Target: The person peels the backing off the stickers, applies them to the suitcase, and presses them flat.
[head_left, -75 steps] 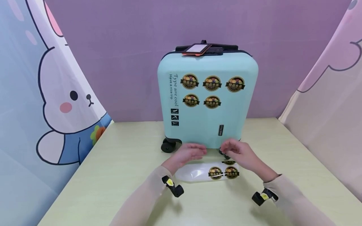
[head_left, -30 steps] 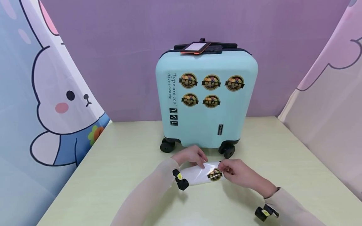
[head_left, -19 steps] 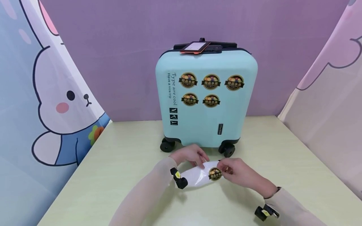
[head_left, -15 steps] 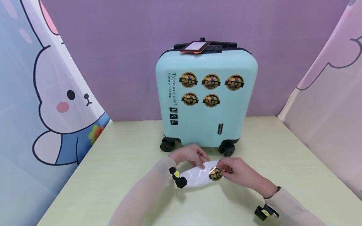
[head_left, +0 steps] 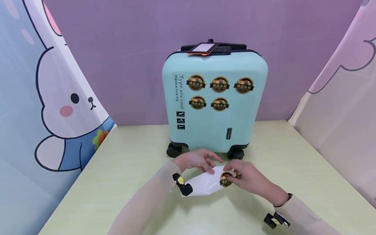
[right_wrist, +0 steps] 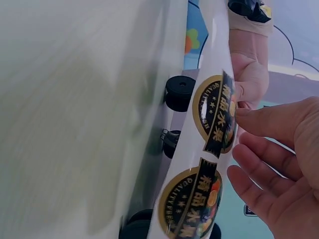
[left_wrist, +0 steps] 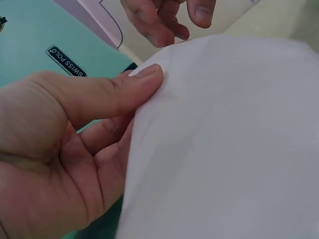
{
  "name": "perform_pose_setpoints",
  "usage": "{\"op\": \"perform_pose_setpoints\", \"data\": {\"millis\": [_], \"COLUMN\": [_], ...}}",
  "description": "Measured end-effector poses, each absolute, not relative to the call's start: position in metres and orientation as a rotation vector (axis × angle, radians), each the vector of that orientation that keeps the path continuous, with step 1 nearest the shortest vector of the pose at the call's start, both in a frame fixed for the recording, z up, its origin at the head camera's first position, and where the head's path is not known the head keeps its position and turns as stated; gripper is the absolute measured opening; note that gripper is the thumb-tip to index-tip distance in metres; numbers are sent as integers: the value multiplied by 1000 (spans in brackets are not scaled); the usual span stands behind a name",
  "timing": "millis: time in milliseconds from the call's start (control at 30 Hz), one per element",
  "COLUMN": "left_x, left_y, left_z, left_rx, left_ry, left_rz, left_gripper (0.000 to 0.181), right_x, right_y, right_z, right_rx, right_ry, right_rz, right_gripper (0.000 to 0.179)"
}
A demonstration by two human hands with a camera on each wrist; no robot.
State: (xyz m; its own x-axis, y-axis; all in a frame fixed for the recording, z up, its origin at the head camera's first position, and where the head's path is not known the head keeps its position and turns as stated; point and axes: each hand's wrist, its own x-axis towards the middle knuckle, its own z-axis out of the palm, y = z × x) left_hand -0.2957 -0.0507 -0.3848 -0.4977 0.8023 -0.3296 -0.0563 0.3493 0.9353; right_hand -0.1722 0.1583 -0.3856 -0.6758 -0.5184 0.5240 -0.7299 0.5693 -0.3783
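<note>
My left hand [head_left: 197, 160] pinches the edge of a white sticker sheet [head_left: 202, 184] between thumb and fingers, lifting it in a bend above the table. Two round black-and-gold stickers, one a whole sticker [right_wrist: 214, 114], show on its printed side in the right wrist view. My right hand [head_left: 248, 176] is at the sheet's right end, thumb tip at that sticker's edge, its other fingers loosely bent and apart. In the left wrist view the sheet's blank back [left_wrist: 224, 139] fills much of the frame. Behind stands a mint suitcase [head_left: 202, 133] bearing several matching stickers [head_left: 219, 104].
The suitcase stands upright on black wheels [head_left: 174, 150] near the back of the pale table [head_left: 132, 156]. A tag [head_left: 203, 48] lies by its top handle. Purple cloth [head_left: 117, 65] hangs behind, with printed curtains [head_left: 73, 130] at the sides.
Both hands came down to the sheet, which was lying flat. The left hand took its edge and raised it. In the last half second the right thumb and fingers shifted and the sheet bent more.
</note>
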Motion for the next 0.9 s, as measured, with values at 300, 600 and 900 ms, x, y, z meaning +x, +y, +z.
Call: {"op": "perform_pose_setpoints", "data": {"millis": [300, 600, 900], "left_x": [-290, -289, -290], "left_y": [-48, -51, -55], "left_z": [-382, -382, -382], "left_rx": [610, 597, 672], "left_ry": [1700, 1621, 1553], "left_rz": [1337, 1406, 1402], "left_gripper": [56, 57, 57], "right_x": [-170, -175, -180], "right_y": [156, 154, 150], "right_z": [-385, -388, -392], "right_rx": [1046, 1179, 1210], "right_ry": [-2396, -2223, -2116], "right_rz": [795, 813, 817], "right_gripper": [38, 47, 43]}}
